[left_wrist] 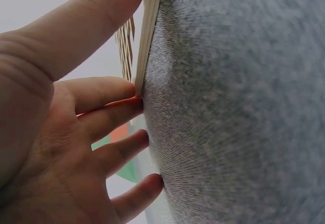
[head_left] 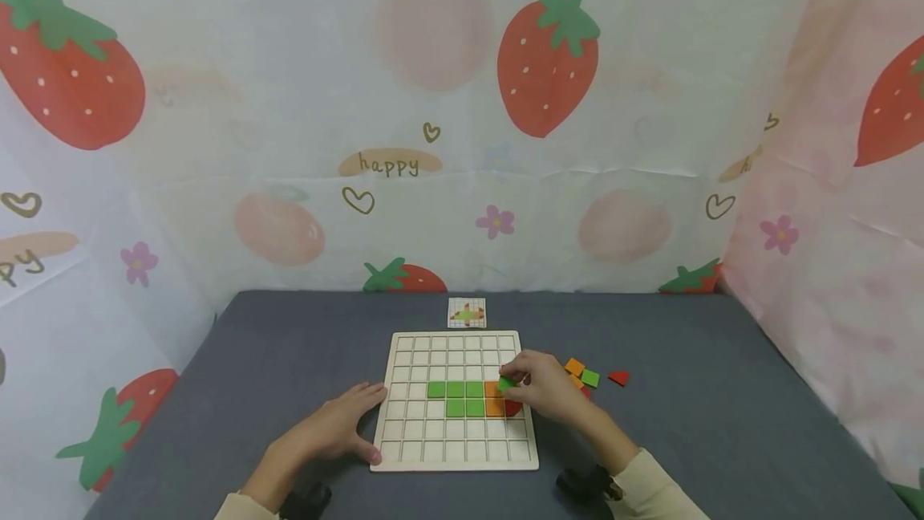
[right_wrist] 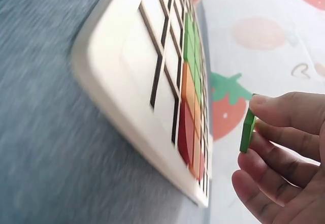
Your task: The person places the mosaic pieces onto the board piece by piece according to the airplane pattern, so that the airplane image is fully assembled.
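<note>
1. Green and thin, a small tile (right_wrist: 247,132) is pinched between the thumb and fingertips of the right hand (head_left: 547,385), held above the right part of the board, apart from it.
2. It looks light, stiff and perhaps a little slick; opposite edges seem the best hold, leaving the flat underside free. Breakage seems unlikely.
3. Under and beside that hand, the pale wooden board (head_left: 455,465) bears a block of green tiles (head_left: 455,390), then orange tiles (head_left: 494,400) and a dark red piece (head_left: 512,409).
4. The left hand (head_left: 328,426), fingers extended and spread, touches the board's left edge; the board looks rigid and could slide on cloth, so its rim suits steadying.
5. Right of the board lie loose pieces (head_left: 590,379); beyond its far edge, a patterned card (head_left: 467,313).
</note>
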A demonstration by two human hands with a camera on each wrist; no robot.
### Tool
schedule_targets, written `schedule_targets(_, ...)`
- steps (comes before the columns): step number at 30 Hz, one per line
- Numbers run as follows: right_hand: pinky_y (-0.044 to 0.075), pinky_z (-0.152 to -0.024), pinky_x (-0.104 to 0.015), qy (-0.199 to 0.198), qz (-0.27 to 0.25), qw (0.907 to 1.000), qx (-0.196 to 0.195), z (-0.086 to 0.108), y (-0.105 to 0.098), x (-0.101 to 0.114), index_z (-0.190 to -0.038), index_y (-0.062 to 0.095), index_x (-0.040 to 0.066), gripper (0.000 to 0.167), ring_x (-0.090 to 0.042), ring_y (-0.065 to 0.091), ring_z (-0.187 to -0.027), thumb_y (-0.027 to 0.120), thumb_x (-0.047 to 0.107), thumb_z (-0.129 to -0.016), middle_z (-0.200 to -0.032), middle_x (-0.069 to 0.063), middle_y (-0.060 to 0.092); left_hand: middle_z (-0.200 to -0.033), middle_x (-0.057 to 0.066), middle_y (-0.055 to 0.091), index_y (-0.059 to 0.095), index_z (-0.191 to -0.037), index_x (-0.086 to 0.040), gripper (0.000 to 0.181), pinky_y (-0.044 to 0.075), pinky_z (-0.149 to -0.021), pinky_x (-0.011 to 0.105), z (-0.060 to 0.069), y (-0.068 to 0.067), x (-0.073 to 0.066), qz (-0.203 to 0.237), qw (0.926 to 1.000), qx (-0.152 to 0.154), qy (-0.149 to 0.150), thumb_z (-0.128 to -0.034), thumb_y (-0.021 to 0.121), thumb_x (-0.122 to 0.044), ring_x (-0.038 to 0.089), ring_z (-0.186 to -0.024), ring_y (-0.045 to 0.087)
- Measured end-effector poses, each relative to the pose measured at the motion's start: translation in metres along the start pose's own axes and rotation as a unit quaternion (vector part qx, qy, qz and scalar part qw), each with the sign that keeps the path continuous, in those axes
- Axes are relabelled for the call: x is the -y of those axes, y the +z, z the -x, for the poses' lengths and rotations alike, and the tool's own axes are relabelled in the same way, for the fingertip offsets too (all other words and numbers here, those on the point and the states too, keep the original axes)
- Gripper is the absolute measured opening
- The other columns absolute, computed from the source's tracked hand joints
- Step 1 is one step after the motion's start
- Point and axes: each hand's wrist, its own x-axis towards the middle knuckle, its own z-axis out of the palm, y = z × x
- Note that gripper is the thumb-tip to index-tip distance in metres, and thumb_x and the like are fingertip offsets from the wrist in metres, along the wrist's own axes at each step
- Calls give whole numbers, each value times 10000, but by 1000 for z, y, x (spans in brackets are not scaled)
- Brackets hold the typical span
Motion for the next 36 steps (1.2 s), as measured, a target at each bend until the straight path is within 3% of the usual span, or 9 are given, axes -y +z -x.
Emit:
schedule_targets(8,501,-690,-198,-189,22,9996,200,-15,13,7,-1071,729,-7,264,-142,587,-800,744,109,-834,-966,-59,672,-1536,181,391,418,-1457,5,991,259,-1065,705,0,1,3,70,9999,59,-52,-636,873,-314,436,-1451,271)
schedule_targets(20,524,-736,-246,-576,176,9971,465,-32,30,29,-1055,736,5,237,-213,626,-850,733,71,-827,-971,-79,688,-1522,192,408,428,-1446,15,990,267,-1070,690,2,1,1,82,10000,-22,-12,-626,877,-310,439,-1444,283)
schedule_targets(27,511,-742,-231,-438,352,9961,674,-43,44,38,-1052,745,39,236,-166,612,-858,744,97,-823,-957,-36,668,-1522,197,405,428,-1445,20,988,268,-1059,703,1,0,2,8,9999,-65,87,-628,874,-313,444,-1441,287)
schedule_targets(36,483,-697,-188,-568,788,9910,922,-52,57,49,-1021,758,44,222,-93,576,-797,749,87,-804,-923,-22,671,-1523,200,402,428,-1443,24,983,270,-1053,705,3,1,2,52,9997,-104,201,-634,871,-313,452,-1438,285)
